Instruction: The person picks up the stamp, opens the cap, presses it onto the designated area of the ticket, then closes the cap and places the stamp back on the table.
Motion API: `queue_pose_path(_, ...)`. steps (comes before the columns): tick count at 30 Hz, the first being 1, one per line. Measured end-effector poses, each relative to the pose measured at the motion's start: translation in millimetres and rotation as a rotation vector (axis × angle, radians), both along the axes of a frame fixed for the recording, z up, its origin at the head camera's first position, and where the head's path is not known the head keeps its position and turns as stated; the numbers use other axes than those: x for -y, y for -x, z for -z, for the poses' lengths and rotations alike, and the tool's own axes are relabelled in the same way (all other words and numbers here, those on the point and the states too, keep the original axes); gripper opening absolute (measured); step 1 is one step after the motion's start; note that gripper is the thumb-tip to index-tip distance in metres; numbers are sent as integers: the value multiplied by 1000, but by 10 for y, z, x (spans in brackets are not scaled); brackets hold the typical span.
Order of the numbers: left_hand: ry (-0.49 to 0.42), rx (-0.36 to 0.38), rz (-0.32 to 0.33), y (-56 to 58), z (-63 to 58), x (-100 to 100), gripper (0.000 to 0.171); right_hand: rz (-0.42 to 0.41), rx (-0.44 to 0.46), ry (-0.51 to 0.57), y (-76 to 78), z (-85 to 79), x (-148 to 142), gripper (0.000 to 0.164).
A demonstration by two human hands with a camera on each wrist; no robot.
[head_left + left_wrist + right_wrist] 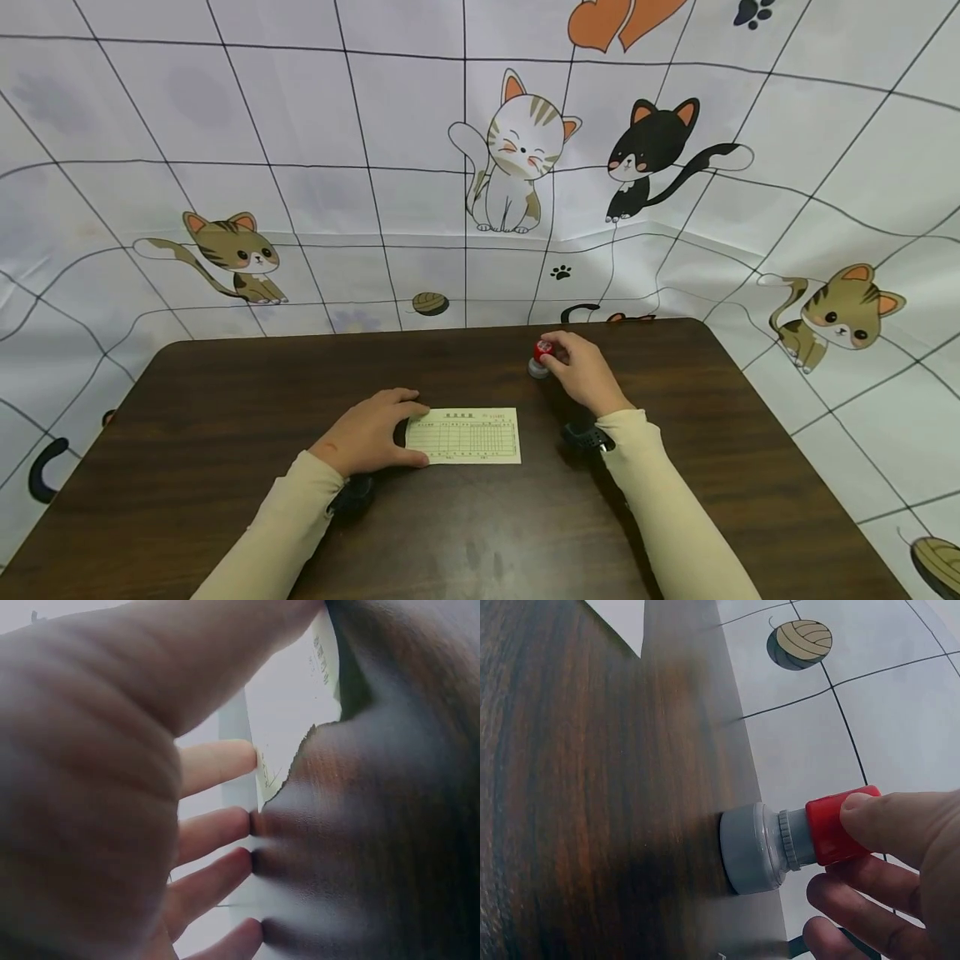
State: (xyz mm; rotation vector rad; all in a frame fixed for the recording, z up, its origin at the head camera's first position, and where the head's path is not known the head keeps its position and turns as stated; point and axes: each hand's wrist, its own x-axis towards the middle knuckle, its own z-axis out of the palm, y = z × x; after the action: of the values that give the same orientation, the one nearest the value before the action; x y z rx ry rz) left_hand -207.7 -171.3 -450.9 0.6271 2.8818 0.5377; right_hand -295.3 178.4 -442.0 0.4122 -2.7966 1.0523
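Observation:
A pale yellow-green printed form slip (462, 436) with a ruled grid lies on the brown table. My left hand (375, 431) rests at its left end, thumb at the lower corner and forefinger at the upper one. In the left wrist view the slip's (289, 712) rough, torn edge faces the palm, and the other fingers reach the table, fairly straight. Beyond the slip to the right, my right hand (581, 371) pinches the red top of a grey round stamp (537, 367) between thumb and fingers. The stamp (754, 847) stands upright, its wide grey base down on the table.
The dark wood-grain table (225, 467) has rounded far corners. Behind it hangs a white cloth (337, 208) with black grid lines and cartoon cats. A black band sits on each wrist, over the cream sleeves (667, 508).

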Motion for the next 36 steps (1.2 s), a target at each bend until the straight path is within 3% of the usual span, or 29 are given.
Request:
queue_pose_path(11,5,4,-8,-18,-25,-35,79,-8,0,-23,-75,2,-43,37)
queue_pose_path(19,32,10,-19,-24,24,-89,92,-12,-3,-47,-193,14,-124,35)
queue_pose_path(36,18,-11,-37,16,-55,-122,88,-29,0,-47,-287,-76,-172,34)
